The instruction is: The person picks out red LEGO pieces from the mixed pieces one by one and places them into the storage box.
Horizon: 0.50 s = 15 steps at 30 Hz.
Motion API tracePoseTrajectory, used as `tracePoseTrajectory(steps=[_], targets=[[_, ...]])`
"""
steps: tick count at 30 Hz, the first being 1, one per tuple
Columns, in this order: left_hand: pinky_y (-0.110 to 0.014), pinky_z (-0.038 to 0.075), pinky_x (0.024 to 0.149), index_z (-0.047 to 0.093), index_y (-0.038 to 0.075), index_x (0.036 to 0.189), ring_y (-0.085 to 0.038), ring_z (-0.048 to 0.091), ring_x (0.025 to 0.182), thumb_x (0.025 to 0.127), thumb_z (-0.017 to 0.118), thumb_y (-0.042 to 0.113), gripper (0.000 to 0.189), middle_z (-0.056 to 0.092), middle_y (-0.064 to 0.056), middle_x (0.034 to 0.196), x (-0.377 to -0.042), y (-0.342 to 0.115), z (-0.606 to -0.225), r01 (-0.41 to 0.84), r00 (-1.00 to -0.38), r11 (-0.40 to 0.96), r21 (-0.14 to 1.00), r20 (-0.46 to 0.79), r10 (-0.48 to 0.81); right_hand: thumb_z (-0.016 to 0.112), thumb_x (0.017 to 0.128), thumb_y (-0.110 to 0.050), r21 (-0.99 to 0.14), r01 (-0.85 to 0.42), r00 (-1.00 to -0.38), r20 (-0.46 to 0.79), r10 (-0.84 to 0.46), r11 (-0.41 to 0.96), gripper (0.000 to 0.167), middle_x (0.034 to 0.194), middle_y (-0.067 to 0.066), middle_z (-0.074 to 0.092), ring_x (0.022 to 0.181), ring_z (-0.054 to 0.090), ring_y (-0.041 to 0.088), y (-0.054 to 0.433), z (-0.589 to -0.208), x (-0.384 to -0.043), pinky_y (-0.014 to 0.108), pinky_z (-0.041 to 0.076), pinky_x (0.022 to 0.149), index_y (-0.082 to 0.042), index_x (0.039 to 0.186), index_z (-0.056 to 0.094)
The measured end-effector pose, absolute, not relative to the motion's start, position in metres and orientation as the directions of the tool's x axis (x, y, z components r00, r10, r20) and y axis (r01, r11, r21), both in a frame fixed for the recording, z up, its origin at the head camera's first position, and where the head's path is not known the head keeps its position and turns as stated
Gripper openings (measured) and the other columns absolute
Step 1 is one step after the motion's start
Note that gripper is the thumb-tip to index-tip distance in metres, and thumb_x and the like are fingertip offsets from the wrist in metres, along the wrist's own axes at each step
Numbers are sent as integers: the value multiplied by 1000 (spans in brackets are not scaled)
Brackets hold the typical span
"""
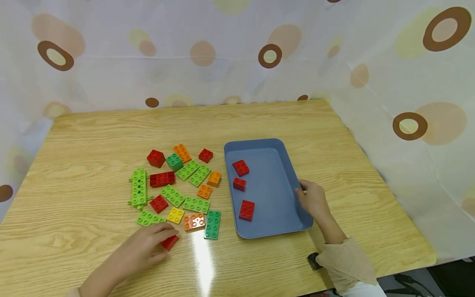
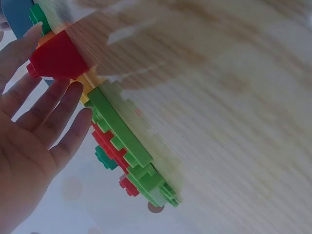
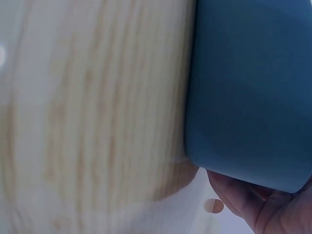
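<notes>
In the head view my left hand (image 1: 150, 243) is at the near left of the table, its fingers around a red toy brick (image 1: 170, 242). The left wrist view shows that red brick (image 2: 58, 57) against the fingertips, with a sloping face. My right hand (image 1: 314, 200) grips the right rim of a blue-grey tray (image 1: 274, 185), thumb over the edge. Inside the tray, toward its left side, lie three red bricks, one of them small (image 1: 239, 184). From the right wrist view the tray's outer wall (image 3: 248, 97) is seen, with fingers at its end.
Loose bricks spread left of the tray: several light green ones (image 1: 172, 195), a light green wheel base (image 1: 139, 187), a yellow brick (image 1: 175, 215), orange bricks (image 1: 194, 222), dark green bricks (image 1: 212, 225) and more red ones (image 1: 162, 179). A patterned curtain (image 1: 233, 82) hangs behind the wooden table (image 1: 92, 144).
</notes>
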<state>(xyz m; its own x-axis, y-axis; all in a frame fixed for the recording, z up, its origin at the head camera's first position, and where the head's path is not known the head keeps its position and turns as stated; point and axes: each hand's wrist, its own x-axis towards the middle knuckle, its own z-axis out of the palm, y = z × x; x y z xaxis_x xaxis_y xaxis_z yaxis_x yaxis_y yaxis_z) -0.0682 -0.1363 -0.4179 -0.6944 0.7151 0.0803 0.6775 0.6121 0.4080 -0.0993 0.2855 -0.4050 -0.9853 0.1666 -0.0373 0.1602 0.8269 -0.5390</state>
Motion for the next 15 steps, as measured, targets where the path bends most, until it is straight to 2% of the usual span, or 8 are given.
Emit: tracePoseTrajectory(steps=[8,12,15], targets=[[-39,54,77,68,10,105,-24,63,92,67,79,8,39,65,-7,106,-69,-136,-420,729,-662,576,371,167,731,52,88,1,-554,168,-983,-35,179,816,31,101,31,63,87,64,39,286,-406,-99,41,54,66,13,117,57],[-38,54,77,68,10,104,-23,64,91,68,79,11,37,66,-6,104,-70,-133,-415,738,-660,582,342,184,729,52,89,0,-557,168,-984,-40,176,813,32,102,31,63,82,65,36,287,-406,-100,36,52,62,13,118,56],[-37,55,76,67,10,105,-21,64,91,69,78,14,37,66,-3,103,-71,-128,-407,757,-644,562,333,233,729,52,88,1,-554,165,-984,-41,171,816,32,102,31,63,82,65,37,287,-405,-101,37,53,62,13,117,56]])
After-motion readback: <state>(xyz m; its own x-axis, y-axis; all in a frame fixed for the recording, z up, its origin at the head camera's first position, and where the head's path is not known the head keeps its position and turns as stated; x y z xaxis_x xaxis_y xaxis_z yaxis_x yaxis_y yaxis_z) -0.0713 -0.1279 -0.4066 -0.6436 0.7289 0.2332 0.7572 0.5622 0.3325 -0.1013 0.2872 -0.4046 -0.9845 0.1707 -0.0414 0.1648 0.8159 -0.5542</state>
